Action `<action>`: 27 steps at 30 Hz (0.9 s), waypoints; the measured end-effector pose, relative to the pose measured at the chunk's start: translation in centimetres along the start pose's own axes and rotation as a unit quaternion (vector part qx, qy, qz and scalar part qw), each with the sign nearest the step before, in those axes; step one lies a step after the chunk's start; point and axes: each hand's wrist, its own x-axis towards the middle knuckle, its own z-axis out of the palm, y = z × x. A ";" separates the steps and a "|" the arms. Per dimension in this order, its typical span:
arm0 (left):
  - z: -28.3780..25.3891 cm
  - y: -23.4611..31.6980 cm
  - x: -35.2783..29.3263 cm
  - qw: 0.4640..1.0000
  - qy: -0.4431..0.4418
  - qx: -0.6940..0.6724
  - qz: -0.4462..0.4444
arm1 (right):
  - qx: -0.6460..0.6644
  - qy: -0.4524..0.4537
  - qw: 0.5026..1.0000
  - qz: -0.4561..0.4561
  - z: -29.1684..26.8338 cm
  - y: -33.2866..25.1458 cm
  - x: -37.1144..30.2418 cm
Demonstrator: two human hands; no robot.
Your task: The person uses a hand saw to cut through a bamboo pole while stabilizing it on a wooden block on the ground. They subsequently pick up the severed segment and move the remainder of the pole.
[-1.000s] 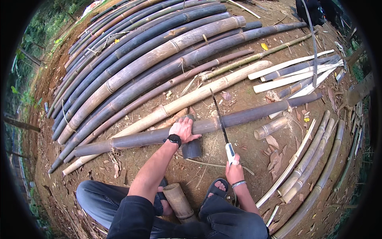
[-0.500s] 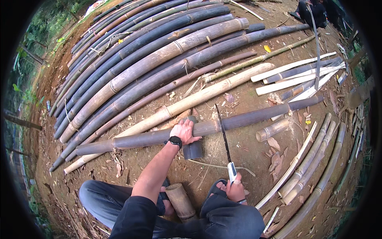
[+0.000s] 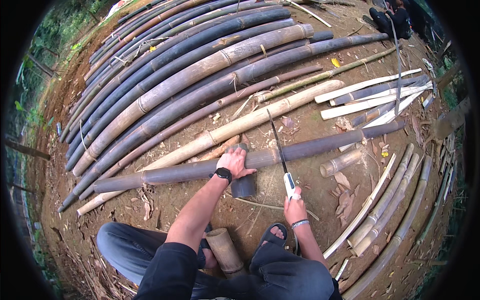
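A long dark bamboo pole [image 3: 320,148] lies slantwise in front of me, crossing a short dark piece of bamboo [image 3: 243,188] beneath it. With a watch on its wrist, my left hand [image 3: 232,162] is clasped over the pole above that short piece, thumb apart from the fingers. My right hand [image 3: 295,207] is closed round the white handle of a hand saw [image 3: 289,184]. The saw's thin dark blade crosses the pole just right of a pale node and points away from me; how deep it sits in the bamboo I cannot tell.
Many bamboo poles [image 3: 200,70] lie side by side at the far left. Pale split strips [image 3: 357,105] are piled at right, above a short cut length [image 3: 342,163]. A bamboo tube [image 3: 225,251] stands between my legs. Another person [image 3: 395,22] sits at the far right.
My right hand has pushed the saw forward, away from me, so its handle is nearer the pole and the tip reaches farther past it. My left hand stays on the pole.
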 end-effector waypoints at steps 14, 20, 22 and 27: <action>-0.1 0.1 -0.7 1.000 -0.001 -0.021 -0.010 | 0.029 0.009 0.999 0.019 -1.2 0.8 -9.3; -0.2 0.1 -0.1 1.000 0.006 -0.027 -0.009 | -0.025 -0.004 1.000 -0.004 -0.5 0.1 0.0; -0.5 -0.8 0.0 0.999 0.009 -0.029 -0.012 | 0.000 -0.012 1.000 0.009 -0.7 0.4 -3.8; 0.6 -0.1 -0.1 1.000 0.006 -0.022 -0.017 | -0.012 -0.012 1.000 0.011 -0.8 0.6 -5.6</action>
